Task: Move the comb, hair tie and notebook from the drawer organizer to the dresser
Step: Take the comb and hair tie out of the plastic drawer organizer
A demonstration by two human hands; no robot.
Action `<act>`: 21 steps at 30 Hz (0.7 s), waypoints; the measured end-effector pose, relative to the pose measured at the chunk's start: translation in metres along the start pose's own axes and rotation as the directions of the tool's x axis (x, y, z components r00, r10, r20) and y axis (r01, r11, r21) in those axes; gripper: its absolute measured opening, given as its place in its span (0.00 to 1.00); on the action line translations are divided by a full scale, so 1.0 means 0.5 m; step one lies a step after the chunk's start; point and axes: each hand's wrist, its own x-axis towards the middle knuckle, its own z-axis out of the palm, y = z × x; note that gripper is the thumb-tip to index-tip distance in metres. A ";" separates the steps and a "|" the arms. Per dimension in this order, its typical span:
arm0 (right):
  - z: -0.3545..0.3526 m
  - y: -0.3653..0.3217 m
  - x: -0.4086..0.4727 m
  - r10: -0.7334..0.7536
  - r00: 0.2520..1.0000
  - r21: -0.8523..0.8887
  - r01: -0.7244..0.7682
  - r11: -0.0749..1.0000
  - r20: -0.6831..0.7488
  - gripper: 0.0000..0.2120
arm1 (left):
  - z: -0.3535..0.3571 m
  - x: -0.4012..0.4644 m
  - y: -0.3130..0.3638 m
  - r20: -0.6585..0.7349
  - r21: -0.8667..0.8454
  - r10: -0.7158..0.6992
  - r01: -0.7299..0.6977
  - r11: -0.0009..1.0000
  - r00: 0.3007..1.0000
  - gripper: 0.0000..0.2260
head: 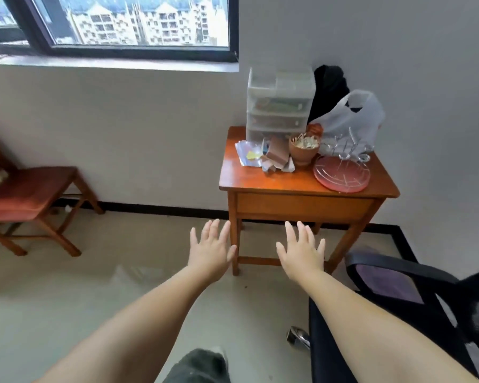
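Both hands are held out flat, palms down, fingers spread, each grip empty: the left hand [211, 249] and the right hand [302, 251] hover in front of the small wooden table [274, 179], well short of it. At the table's back left stands the translucent drawer organizer [280, 103], drawers closed. Through its cloudy fronts only vague coloured shapes show, possibly the notebook, though comb and hair tie cannot be made out. Crumpled papers [263, 157], a clay pot [304, 150], a pink plate [341, 174] and a white plastic bag [351, 117] crowd the top. No writing is legible. A black office chair [398, 294] is cut off at the right edge.
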 end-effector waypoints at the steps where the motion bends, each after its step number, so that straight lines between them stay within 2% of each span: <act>1: -0.016 -0.018 0.044 0.004 1.000 0.012 -0.004 1.000 -0.005 0.28 | -0.019 0.055 -0.013 -0.001 0.012 0.016 -0.016 1.000 1.000 0.27; 5: -0.073 -0.057 0.213 0.040 0.998 0.130 -0.033 0.991 -0.052 0.27 | -0.074 0.262 -0.032 -0.025 -0.021 0.033 -0.033 0.999 0.999 0.27; 8: -0.106 -0.068 0.357 0.087 0.994 0.305 -0.061 0.950 -0.073 0.25 | -0.100 0.409 -0.015 -0.042 -0.040 0.069 -0.071 0.997 0.997 0.27; 12: -0.143 -0.073 0.571 -0.003 0.999 0.443 0.020 0.896 -0.039 0.21 | -0.146 0.613 0.021 -0.115 -0.064 0.105 -0.113 0.992 0.988 0.27; 14: -0.167 -0.079 0.674 0.013 0.999 0.570 0.010 0.822 -0.036 0.19 | -0.182 0.710 0.040 -0.162 -0.119 0.078 -0.098 0.988 0.984 0.27; 16: -0.194 -0.087 0.763 0.107 0.994 0.767 -0.076 0.637 0.010 0.18 | -0.219 0.792 0.055 -0.199 -0.206 0.035 -0.076 0.976 0.979 0.27; 18: -0.219 -0.097 0.835 0.206 0.972 0.929 -0.178 0.326 0.114 0.16 | -0.250 0.857 0.063 -0.253 -0.273 -0.002 -0.070 0.959 0.967 0.26; 20: -0.236 -0.106 0.890 0.280 0.926 0.967 -0.255 -0.025 0.252 0.12 | -0.275 0.904 0.062 -0.312 -0.341 -0.031 -0.082 0.936 0.949 0.23; 21: -0.240 -0.109 0.909 0.292 0.907 0.951 -0.270 -0.150 0.303 0.11 | -0.283 0.921 0.059 -0.336 -0.369 -0.036 -0.096 0.924 0.941 0.21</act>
